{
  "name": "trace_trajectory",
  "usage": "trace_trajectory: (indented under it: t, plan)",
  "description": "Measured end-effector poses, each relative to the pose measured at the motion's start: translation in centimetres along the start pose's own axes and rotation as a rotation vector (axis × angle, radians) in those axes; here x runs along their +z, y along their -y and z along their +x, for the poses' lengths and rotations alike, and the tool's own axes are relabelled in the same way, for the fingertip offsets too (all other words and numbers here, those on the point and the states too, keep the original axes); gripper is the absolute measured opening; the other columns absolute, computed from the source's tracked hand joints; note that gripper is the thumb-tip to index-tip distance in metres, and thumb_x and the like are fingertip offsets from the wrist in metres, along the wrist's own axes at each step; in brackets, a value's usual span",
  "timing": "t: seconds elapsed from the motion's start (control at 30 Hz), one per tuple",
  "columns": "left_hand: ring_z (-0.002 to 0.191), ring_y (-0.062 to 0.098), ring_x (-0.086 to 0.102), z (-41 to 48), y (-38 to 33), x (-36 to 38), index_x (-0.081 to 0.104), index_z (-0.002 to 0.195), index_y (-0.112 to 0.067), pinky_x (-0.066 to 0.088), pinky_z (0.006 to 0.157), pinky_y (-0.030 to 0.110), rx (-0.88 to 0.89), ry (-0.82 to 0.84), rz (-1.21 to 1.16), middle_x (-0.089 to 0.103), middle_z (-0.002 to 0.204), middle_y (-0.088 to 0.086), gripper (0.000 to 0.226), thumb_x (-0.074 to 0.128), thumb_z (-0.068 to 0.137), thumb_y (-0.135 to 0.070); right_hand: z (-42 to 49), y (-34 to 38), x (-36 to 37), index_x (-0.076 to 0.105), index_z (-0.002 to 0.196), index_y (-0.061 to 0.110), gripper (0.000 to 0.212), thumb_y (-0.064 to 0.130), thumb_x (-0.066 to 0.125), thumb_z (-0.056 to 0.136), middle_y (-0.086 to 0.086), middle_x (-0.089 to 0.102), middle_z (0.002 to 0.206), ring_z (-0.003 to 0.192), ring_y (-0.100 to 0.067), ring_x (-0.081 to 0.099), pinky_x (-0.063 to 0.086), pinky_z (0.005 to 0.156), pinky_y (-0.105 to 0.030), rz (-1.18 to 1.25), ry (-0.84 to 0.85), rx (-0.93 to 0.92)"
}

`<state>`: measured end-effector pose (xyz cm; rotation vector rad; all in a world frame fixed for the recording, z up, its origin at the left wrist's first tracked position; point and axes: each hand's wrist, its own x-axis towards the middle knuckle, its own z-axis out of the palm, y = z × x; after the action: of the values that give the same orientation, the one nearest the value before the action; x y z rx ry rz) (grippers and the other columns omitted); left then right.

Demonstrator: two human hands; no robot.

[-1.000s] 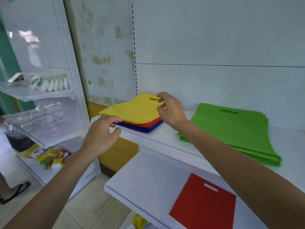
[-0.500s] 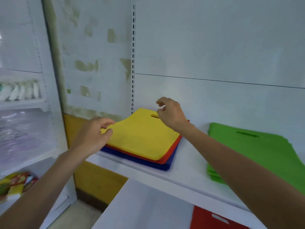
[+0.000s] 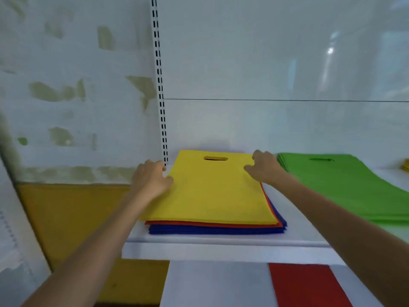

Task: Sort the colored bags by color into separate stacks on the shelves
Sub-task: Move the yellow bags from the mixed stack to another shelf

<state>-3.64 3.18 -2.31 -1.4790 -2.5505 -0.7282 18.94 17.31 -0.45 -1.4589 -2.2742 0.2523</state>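
Observation:
A yellow bag (image 3: 212, 191) with a cut-out handle lies on top of a mixed stack on the upper shelf (image 3: 221, 247). A red bag (image 3: 210, 224) and blue bags (image 3: 217, 230) show under it. My left hand (image 3: 150, 178) grips the yellow bag's left edge, thumb on top. At the bag's far right corner, my right hand (image 3: 263, 167) holds the edge with curled fingers. A stack of green bags (image 3: 345, 182) lies to the right on the same shelf. One red bag (image 3: 305, 284) lies flat on the lower shelf.
A slotted white upright (image 3: 160, 85) runs down the back panel just left of the stack. A sliver of something yellow (image 3: 406, 166) shows at the far right edge of the shelf. A patchy wall with a yellow base stands to the left.
The view has moved closer and turned square to the stack. The yellow bag, lifted a second ago, lies flat. My left hand has come onto its left edge, my right onto its right corner.

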Motion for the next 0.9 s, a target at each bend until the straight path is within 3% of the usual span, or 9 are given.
trace_trajectory:
  t: [0.1,0.2,0.33,0.4,0.53,0.63,0.73,0.9]
  plan:
    - [0.073,0.024,0.053,-0.2,0.9,1.9,0.054,0.079,-0.011,0.042,0.061,0.032,-0.047,0.017,-0.163,0.054,0.077,0.008,0.015,0.056,0.084,-0.025,-1.7,-0.2,3.0,0.035,0.128,-0.008,0.050,0.028,0.046,0.095,-0.024,0.042,0.130,0.121,-0.036,0.041,0.035,0.097,-0.036,-0.066,0.010,0.147]
    - [0.051,0.018,0.038,0.1,1.4,3.1,0.043,0.061,-0.009,0.025,0.046,0.029,-0.038,-0.065,-0.285,0.039,0.055,0.003,0.028,0.058,0.083,-0.018,-2.5,-0.5,4.1,0.045,0.119,-0.006,0.043,0.029,0.048,0.095,-0.021,0.048,0.123,0.115,-0.034,0.045,0.038,0.094,-0.037,0.028,-0.111,0.247]
    - [0.078,0.021,0.054,0.1,1.5,3.3,0.061,0.086,-0.007,0.041,0.067,0.031,0.020,-0.160,-0.352,0.058,0.083,0.007,0.010,0.063,0.085,-0.016,-2.3,-0.7,4.3,0.053,0.105,0.000,0.019,0.014,0.050,0.093,-0.017,0.058,0.109,0.094,-0.028,0.054,0.044,0.076,-0.035,0.137,-0.249,0.275]
    - [0.088,0.024,0.060,-0.1,1.6,3.4,0.065,0.097,-0.005,0.045,0.074,0.032,0.027,-0.236,-0.376,0.066,0.095,0.009,0.017,0.064,0.085,-0.017,-2.5,-0.5,4.4,0.051,0.106,0.002,0.019,0.016,0.049,0.094,-0.014,0.060,0.106,0.092,-0.027,0.055,0.043,0.073,-0.033,0.138,-0.271,0.274]
    - [0.090,0.025,0.063,-0.5,1.7,3.3,0.066,0.099,-0.011,0.048,0.070,0.032,0.042,-0.328,-0.328,0.069,0.099,0.006,0.016,0.061,0.087,-0.019,-2.4,-0.9,4.4,0.046,0.107,0.004,0.034,0.032,0.058,0.090,-0.007,0.052,0.097,0.093,-0.027,0.054,0.038,0.068,-0.030,0.148,-0.221,0.347]
    - [0.089,0.024,0.061,-0.5,1.8,3.4,0.067,0.097,-0.011,0.047,0.067,0.031,0.056,-0.320,-0.308,0.068,0.098,0.006,0.016,0.056,0.086,-0.013,-2.1,-1.3,4.7,0.053,0.091,0.003,0.023,0.026,0.059,0.089,-0.010,0.056,0.090,0.080,-0.025,0.053,0.039,0.065,-0.029,0.163,-0.199,0.331]
    - [0.093,0.024,0.058,-0.5,1.7,3.4,0.068,0.100,-0.011,0.040,0.065,0.028,0.087,-0.305,-0.250,0.065,0.101,0.008,0.019,0.054,0.087,-0.010,-2.4,-1.1,4.5,0.056,0.098,0.004,0.017,0.019,0.055,0.091,-0.011,0.059,0.093,0.088,-0.027,0.056,0.047,0.074,-0.035,0.194,-0.249,0.277]
    - [0.078,0.022,0.058,-0.3,1.5,3.2,0.062,0.103,-0.011,0.036,0.054,0.027,0.143,-0.288,-0.186,0.067,0.095,0.007,0.019,0.048,0.090,-0.010,-2.9,-0.5,4.1,0.052,0.094,0.005,0.010,0.014,0.047,0.094,-0.011,0.060,0.093,0.086,-0.028,0.054,0.046,0.074,-0.040,0.113,-0.418,0.153]
